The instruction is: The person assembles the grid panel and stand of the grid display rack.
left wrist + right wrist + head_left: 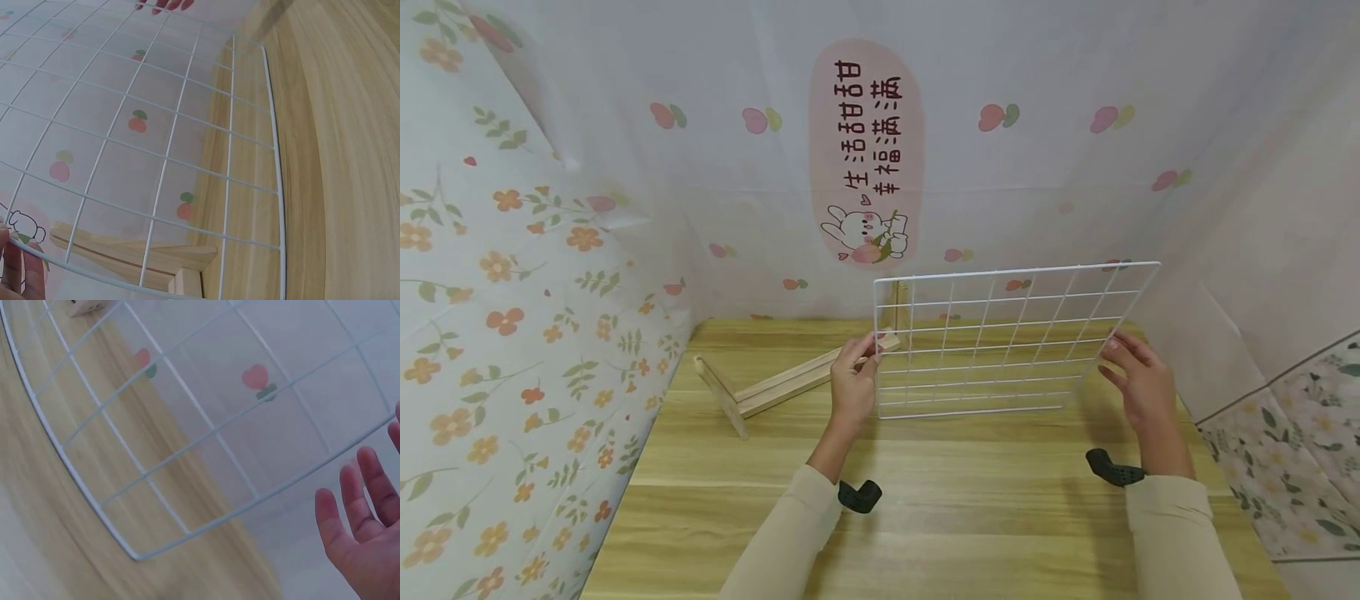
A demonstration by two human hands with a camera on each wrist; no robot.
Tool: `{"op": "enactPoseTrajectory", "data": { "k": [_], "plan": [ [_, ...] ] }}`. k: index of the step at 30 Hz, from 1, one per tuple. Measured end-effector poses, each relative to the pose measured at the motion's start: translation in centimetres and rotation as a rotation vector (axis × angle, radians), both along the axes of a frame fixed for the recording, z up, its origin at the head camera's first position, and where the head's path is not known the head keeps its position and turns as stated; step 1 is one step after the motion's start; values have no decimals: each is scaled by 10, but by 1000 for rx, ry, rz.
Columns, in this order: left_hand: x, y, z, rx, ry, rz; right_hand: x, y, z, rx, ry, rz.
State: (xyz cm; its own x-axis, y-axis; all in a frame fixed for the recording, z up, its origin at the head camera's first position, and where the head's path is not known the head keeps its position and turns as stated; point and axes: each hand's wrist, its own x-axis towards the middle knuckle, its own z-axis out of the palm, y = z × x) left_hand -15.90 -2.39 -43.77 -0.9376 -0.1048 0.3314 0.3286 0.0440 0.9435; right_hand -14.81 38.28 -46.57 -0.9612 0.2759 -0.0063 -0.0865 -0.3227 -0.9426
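Note:
A white wire grid panel (985, 343) is held up at a tilt above the table. My left hand (853, 383) pinches its left edge; in the left wrist view those fingers (25, 269) show at the lower left corner. At the opposite edge, my right hand (1142, 379) holds the wire by the fingertips. Several of its other fingers (357, 500) stay spread and apart from the wire in the right wrist view, where the contact is partly cut off. Behind the panel, a wooden stand (797, 379) with a crossbar and two uprights rests on the table.
The wood-grain table (970, 517) reaches back to a printed cloth (1045, 183) hanging behind it. A floral cloth (512, 317) borders the left side, and another patterned cloth (1285, 467) borders the right. Each wrist carries a black device (859, 497).

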Motion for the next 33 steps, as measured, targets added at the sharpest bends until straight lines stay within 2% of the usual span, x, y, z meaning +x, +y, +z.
{"op": "enactPoseTrajectory", "data": {
  "k": [8, 12, 14, 17, 22, 25, 29, 33],
  "plan": [
    [0, -1, 1, 1, 10, -9, 3, -10, 25, 17, -18, -147],
    [-1, -1, 2, -7, 11, -10, 4, -19, 39, -5, 20, -229],
    [-1, -1, 2, -6, 9, -8, 6, -24, 44, -19, 56, -242],
    [-2, -1, 1, -4, 6, -7, 10, -34, 48, -21, 117, -186],
    [-3, -1, 1, -11, 15, -7, 14, -49, 49, 45, 220, 20],
    [-4, -2, 1, -29, 33, -3, 14, -56, 48, 93, 253, 111],
    [-4, -2, 0, -37, 47, -3, 12, -65, 46, 156, 250, 171],
    [-5, -3, -1, -21, 29, -10, 11, -73, 44, 217, 237, 195]
  ]
}}
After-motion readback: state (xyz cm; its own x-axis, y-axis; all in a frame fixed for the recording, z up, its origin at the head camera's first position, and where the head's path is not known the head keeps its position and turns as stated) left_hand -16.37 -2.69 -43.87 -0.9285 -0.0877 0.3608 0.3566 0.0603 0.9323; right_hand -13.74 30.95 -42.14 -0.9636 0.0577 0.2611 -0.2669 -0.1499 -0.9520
